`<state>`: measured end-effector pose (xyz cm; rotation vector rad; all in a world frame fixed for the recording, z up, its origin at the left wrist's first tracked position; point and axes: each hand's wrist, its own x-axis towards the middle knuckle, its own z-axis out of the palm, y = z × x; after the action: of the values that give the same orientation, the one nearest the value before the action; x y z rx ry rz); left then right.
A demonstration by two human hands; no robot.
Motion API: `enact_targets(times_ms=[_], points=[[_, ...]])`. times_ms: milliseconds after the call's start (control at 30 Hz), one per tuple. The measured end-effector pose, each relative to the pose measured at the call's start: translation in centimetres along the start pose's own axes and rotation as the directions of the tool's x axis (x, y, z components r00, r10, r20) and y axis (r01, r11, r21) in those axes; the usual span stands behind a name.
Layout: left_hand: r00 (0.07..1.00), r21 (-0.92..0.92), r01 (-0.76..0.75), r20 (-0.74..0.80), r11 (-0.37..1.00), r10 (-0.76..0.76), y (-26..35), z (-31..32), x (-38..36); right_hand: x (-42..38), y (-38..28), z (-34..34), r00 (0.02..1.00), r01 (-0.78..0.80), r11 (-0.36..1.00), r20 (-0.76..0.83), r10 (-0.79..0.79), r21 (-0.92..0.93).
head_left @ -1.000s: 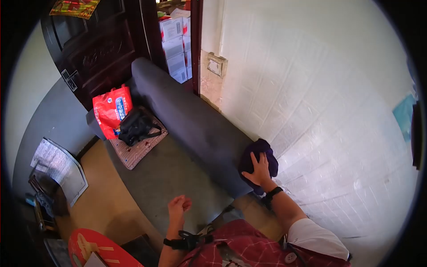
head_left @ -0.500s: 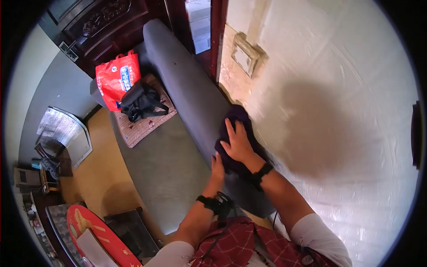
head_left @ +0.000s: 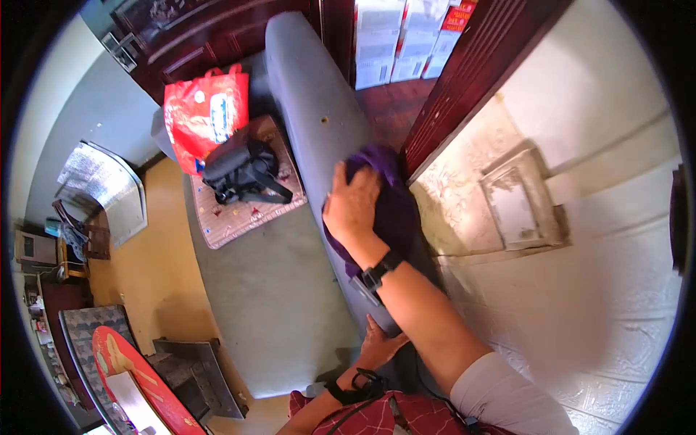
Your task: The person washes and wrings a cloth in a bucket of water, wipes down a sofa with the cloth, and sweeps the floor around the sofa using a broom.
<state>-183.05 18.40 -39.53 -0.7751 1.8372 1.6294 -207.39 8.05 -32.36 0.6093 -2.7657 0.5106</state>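
The right hand (head_left: 353, 205) lies flat, fingers spread, on the purple cloth (head_left: 391, 210) atop the grey sofa backrest (head_left: 319, 123), whose length runs toward the frame's upper centre, while the left hand (head_left: 377, 344) rests open lower down the backrest.

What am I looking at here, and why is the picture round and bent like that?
No machine here: a person wears a camera on the head, and its wide lens bends the view. It looks down at their own two hands. The right hand presses a purple cloth flat on top of the grey sofa back. The left hand rests lower down against the same sofa back. On the seat lie a patterned mat, a black bag and a red shopping bag. Behind, an open doorway shows stacked boxes.
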Motion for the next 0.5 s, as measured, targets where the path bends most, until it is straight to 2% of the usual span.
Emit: enact_targets(times_ms=[33,100,133,167,233,267,333,400,433,500], points=[[0.998,0.070,0.060,0.014,0.996,-0.061,1.2,-0.6,-0.8,0.9,-0.3,0.1,0.998,0.054,0.995,0.030,-0.056,0.081],[0.980,0.029,0.132,0.149,0.991,-0.135,2.1,-1.8,-1.0,3.5,-0.7,3.0,0.995,0.090,0.996,-0.034,-0.089,0.025],[0.979,0.035,0.132,0.153,0.991,-0.136,0.7,-1.6,-0.5,5.5,-1.1,3.9,0.997,0.077,0.996,-0.020,-0.076,0.044],[0.988,0.131,0.046,0.140,0.990,-0.065,-1.6,-0.5,0.3,7.4,-1.5,4.8,0.997,0.072,0.995,-0.004,-0.072,0.063],[0.992,0.193,-0.036,0.124,0.980,0.012,-1.7,-0.5,0.5,12.5,-1.8,6.6,0.996,0.085,0.995,-0.030,-0.083,0.059],[0.993,0.172,0.031,0.111,0.985,-0.051,1.0,-1.6,-0.8,14.9,-1.7,7.3,0.996,0.083,0.994,-0.047,-0.080,0.070],[0.989,0.088,0.118,0.084,0.989,-0.126,3.1,-2.6,-1.5,20.0,-1.1,8.6,0.998,0.030,0.994,0.059,-0.036,0.106],[0.995,0.127,0.081,0.047,0.989,-0.088,2.8,-2.3,-1.7,23.7,-0.1,10.3,0.992,0.023,0.998,0.123,-0.029,0.055],[0.999,0.147,0.035,-0.018,0.989,-0.032,2.2,-1.8,-1.6,24.6,0.4,10.5,0.986,0.039,0.997,0.162,-0.049,0.064],[0.999,0.098,0.019,-0.033,0.995,-0.016,2.2,-2.0,-1.7,25.4,1.1,10.5,0.976,0.041,0.999,0.214,-0.044,0.018]])
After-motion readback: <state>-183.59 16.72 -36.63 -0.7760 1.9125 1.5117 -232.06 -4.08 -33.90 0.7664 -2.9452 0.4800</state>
